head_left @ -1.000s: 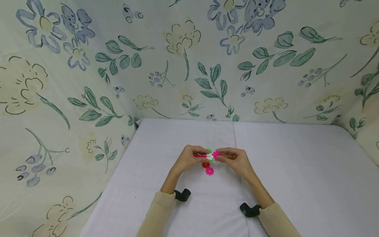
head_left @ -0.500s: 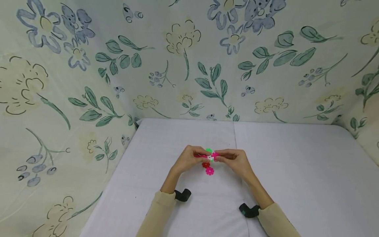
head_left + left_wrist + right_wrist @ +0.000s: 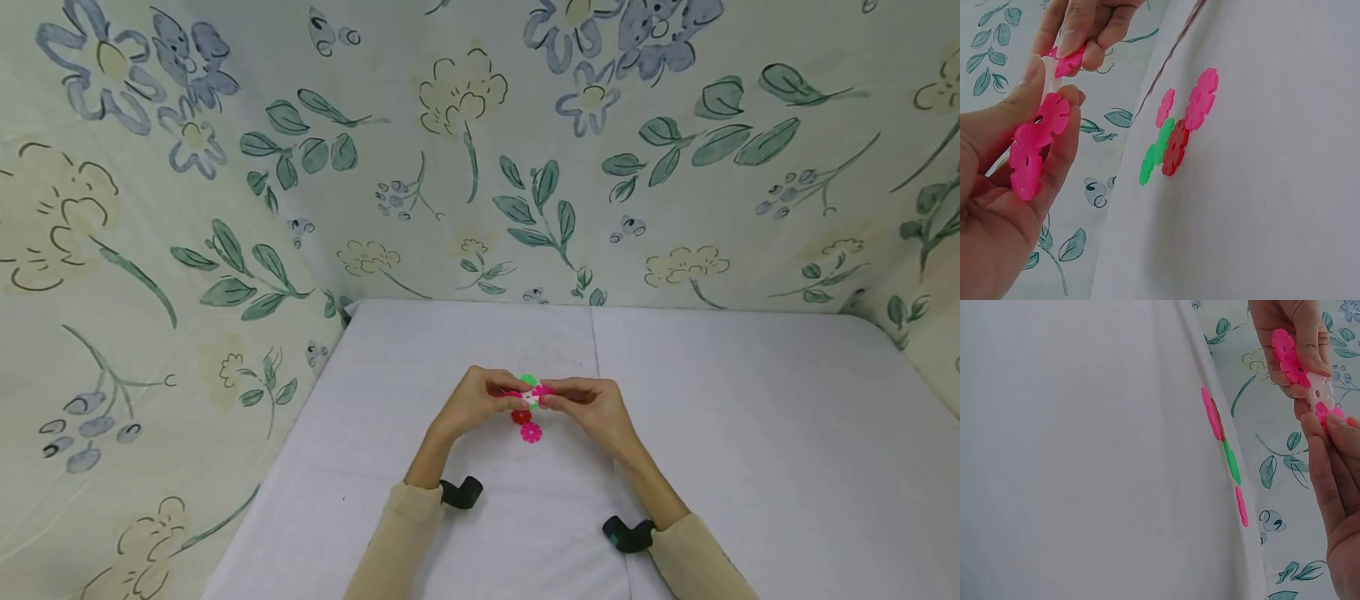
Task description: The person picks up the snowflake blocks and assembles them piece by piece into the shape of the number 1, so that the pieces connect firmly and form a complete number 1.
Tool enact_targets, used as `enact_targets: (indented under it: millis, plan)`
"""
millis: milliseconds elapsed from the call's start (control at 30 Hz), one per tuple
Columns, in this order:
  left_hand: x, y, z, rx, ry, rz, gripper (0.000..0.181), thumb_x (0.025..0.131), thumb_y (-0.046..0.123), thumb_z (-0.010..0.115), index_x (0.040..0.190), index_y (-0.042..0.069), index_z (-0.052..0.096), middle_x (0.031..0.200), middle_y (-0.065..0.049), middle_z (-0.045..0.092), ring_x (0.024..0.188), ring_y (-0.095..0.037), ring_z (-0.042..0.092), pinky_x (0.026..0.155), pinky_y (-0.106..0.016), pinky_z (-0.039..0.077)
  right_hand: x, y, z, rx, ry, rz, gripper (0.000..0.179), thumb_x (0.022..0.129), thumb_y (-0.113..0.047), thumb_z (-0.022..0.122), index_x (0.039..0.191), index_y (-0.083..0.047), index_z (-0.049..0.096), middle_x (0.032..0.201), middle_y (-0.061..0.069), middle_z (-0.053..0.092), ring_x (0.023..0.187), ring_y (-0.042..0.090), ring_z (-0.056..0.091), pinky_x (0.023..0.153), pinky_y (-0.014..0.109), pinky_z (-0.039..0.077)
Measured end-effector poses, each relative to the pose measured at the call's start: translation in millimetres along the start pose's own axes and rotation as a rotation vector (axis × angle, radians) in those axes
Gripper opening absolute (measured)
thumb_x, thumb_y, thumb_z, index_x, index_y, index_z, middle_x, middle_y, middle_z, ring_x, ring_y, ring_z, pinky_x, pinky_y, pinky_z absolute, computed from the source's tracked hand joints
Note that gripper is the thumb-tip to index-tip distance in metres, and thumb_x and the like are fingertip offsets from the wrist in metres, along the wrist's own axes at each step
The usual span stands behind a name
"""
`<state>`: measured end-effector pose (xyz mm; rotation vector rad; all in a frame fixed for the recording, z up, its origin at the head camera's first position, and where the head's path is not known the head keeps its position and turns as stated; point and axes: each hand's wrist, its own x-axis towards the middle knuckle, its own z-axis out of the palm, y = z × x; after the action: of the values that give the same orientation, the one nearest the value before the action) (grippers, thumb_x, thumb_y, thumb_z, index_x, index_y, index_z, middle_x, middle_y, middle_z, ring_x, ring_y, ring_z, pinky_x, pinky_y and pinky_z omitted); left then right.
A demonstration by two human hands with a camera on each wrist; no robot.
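My left hand [image 3: 477, 402] holds a short chain of flower-shaped slotted building discs. In the left wrist view, two pink discs [image 3: 1025, 165] of this chain lie along the palm. A white disc [image 3: 1319, 392] continues it beyond the fingertips. My right hand [image 3: 592, 404] pinches another pink disc [image 3: 1069, 60] between thumb and fingers, its edge against the white disc. Whether their slots are engaged is hidden by the fingers. Below the hands on the cloth lie a red disc [image 3: 1175, 149], a larger-looking pink disc [image 3: 1202, 99], green discs [image 3: 1163, 140] and one more pink disc [image 3: 1165, 108].
A white cloth [image 3: 750, 433] covers the table, with a seam running front to back. Floral fabric [image 3: 465, 167] hangs behind and at the sides. Black wrist-worn devices [image 3: 462, 493] sit by both beige sleeves [image 3: 397, 542].
My right hand has shifted slightly left, bringing its pink disc from beside the white disc to overlapping it. My left hand stays nearly still, and the discs on the cloth have not moved.
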<state>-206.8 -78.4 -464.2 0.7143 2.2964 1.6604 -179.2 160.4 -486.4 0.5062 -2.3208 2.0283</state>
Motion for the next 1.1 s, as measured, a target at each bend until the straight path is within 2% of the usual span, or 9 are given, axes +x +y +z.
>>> enact_targets:
  millis: [233, 433, 600, 767, 900, 1100]
  plan:
    - [-1.2, 1.9, -0.2, -0.013, 0.021, -0.034, 0.022, 0.090, 0.011, 0.081, 0.111, 0.006, 0.080, 0.108, -0.014, 0.079, 0.087, -0.018, 0.066, 0.074, -0.023, 0.055, 0.5, 1.3, 1.9, 0.011, 0.003, 0.001, 0.028, 0.089, -0.007, 0.080, 0.116, 0.001, 0.077, 0.111, 0.020, 0.078, 0.092, 0.012, 0.079, 0.085, 0.025, 0.061]
    - [-1.8, 1.7, -1.1, -0.034, 0.001, -0.069, 0.021, 0.091, 0.012, 0.080, 0.111, 0.006, 0.080, 0.110, -0.014, 0.078, 0.088, -0.024, 0.067, 0.073, -0.024, 0.054, 0.4, 0.5, 1.5, -0.014, -0.007, 0.025, 0.031, 0.090, -0.010, 0.080, 0.119, 0.001, 0.076, 0.112, 0.022, 0.077, 0.091, 0.011, 0.079, 0.083, 0.023, 0.061]
    - [-1.7, 1.6, -3.5, -0.025, -0.035, -0.080, 0.023, 0.093, 0.014, 0.078, 0.115, 0.008, 0.079, 0.116, -0.012, 0.077, 0.099, -0.022, 0.071, 0.084, -0.026, 0.058, 1.0, -1.8, -1.5, -0.029, -0.031, 0.054, 0.034, 0.091, -0.013, 0.080, 0.122, 0.000, 0.074, 0.113, 0.021, 0.077, 0.089, 0.012, 0.079, 0.083, 0.022, 0.061]
    - [-1.0, 0.7, -2.8, -0.018, -0.060, -0.071, 0.032, 0.094, 0.015, 0.077, 0.125, 0.008, 0.074, 0.125, -0.011, 0.074, 0.111, -0.023, 0.069, 0.094, -0.032, 0.059, 1.2, 0.1, -4.1, 0.006, -0.049, 0.091, 0.036, 0.093, -0.013, 0.078, 0.125, 0.001, 0.072, 0.110, 0.018, 0.079, 0.090, 0.014, 0.079, 0.084, 0.024, 0.062]
    - [0.4, 1.0, 1.9, 0.000, -0.031, -0.047, 0.039, 0.092, 0.016, 0.079, 0.130, 0.011, 0.072, 0.129, -0.008, 0.073, 0.114, -0.023, 0.068, 0.094, -0.031, 0.058, 0.9, 0.8, -4.0, 0.049, -0.043, 0.132, 0.038, 0.093, -0.013, 0.077, 0.128, 0.002, 0.070, 0.110, 0.014, 0.079, 0.092, 0.014, 0.079, 0.084, 0.025, 0.062]
    - [2.5, 3.1, 11.0, 0.018, 0.053, -0.019, 0.037, 0.088, 0.016, 0.084, 0.124, 0.014, 0.076, 0.121, -0.003, 0.077, 0.105, -0.017, 0.070, 0.084, -0.026, 0.060, 1.7, -0.2, -0.2, 0.108, -0.001, 0.173, 0.040, 0.093, -0.010, 0.077, 0.128, 0.006, 0.069, 0.110, 0.018, 0.078, 0.088, 0.013, 0.079, 0.081, 0.029, 0.063]
